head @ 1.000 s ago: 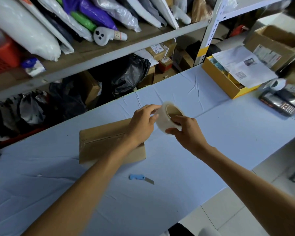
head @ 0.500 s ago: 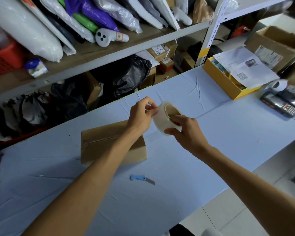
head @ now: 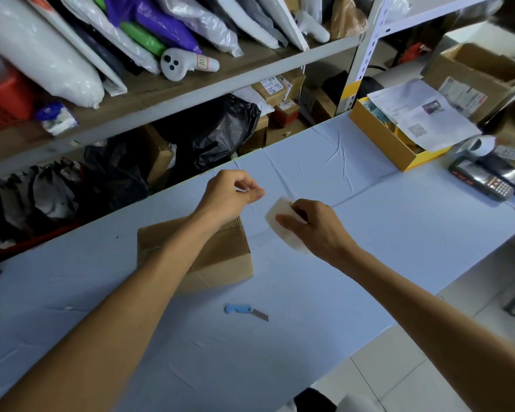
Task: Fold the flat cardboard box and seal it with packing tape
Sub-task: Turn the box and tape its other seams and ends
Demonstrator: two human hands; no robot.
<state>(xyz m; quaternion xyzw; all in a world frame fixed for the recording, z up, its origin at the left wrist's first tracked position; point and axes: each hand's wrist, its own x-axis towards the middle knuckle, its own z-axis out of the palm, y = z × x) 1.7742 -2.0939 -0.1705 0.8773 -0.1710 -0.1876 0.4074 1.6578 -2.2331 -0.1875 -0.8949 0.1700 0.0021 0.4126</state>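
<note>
A folded brown cardboard box point(head: 220, 257) lies on the pale blue table point(head: 369, 233), partly under my left forearm. My right hand point(head: 315, 227) grips a roll of clear packing tape point(head: 283, 215), held just right of the box and above the table. My left hand point(head: 232, 194) is raised above the box's far right corner. Its thumb and fingers pinch the free end of the tape, and a clear strip stretches from there to the roll.
A small blue utility knife point(head: 246, 311) lies in front of the box, blade out. A yellow box with papers point(head: 399, 138) and two handheld devices point(head: 488, 179) sit at the right. Loaded shelves point(head: 191, 84) stand behind the table.
My left hand has pulled away from the roll toward the left with the tape end. My right hand has lowered the roll and turned it, so a strip of tape is drawn out.
</note>
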